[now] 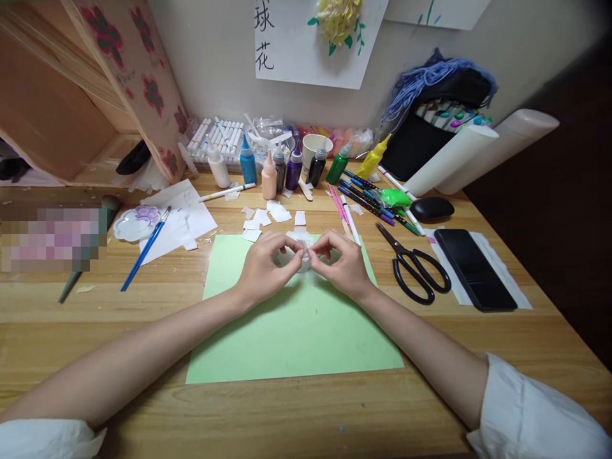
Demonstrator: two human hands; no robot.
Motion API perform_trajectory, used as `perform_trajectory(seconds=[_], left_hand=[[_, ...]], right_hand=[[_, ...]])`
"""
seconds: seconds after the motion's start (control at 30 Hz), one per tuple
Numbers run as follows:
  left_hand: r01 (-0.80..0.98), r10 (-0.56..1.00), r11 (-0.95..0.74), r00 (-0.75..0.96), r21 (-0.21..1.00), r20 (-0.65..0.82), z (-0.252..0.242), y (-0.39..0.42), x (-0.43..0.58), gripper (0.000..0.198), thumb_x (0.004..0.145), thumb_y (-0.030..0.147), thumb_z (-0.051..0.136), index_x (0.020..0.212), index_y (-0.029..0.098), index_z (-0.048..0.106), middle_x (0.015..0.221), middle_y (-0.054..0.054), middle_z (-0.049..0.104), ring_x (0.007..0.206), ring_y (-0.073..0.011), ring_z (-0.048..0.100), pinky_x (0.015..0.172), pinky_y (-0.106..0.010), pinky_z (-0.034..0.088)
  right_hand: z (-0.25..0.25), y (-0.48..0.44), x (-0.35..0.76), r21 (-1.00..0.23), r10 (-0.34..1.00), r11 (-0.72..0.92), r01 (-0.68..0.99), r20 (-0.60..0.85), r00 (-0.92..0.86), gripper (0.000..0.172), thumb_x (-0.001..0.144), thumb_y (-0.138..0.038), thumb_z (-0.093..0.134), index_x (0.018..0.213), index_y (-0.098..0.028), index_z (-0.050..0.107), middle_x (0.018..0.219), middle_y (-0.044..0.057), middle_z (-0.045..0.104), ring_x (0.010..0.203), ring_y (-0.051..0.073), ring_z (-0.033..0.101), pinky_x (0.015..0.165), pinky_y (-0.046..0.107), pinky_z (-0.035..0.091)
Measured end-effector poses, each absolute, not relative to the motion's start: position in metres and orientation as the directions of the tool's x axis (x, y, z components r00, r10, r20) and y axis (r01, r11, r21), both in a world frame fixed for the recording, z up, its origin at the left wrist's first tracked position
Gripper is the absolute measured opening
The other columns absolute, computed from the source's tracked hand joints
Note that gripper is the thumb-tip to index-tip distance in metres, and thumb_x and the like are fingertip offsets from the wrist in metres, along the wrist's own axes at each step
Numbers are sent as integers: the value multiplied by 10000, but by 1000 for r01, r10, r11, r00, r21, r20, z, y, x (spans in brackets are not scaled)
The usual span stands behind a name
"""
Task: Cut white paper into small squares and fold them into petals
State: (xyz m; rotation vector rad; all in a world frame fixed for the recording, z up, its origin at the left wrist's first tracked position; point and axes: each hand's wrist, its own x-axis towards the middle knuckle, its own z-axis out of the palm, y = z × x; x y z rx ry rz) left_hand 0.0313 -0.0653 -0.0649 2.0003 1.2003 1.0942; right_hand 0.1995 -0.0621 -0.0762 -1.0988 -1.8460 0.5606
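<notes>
My left hand [266,264] and my right hand [340,262] meet over the top edge of a light green paper sheet [296,331] on the wooden desk [335,414]. Both hands have their fingers pinched together on a small piece of white tissue paper [302,253], held between the fingertips. More crumpled white paper shows under the hands, partly hidden by them. Small white paper squares [268,217] lie scattered just beyond the green sheet.
Black scissors [415,266] and a black phone [473,268] lie to the right. A row of paint bottles [282,167], a paper cup [313,150], markers [368,197], a palette [136,222] and a blue brush [146,248] stand behind and left.
</notes>
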Motion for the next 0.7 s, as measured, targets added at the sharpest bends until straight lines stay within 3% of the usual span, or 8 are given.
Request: perform_trajectory(seconds=[0.7], left_hand=[[460,894,-447,251,767,371,-64,-66,32,58,786,201,583,738,189,612,754,5,660,721,-137,508,669,-278,405]], right_hand=[[-76,-63,199,-727,857,513,457,459,-232,123,744,-147,608,668,-196,525,626,-15,536,588,120,482,533,249,388]])
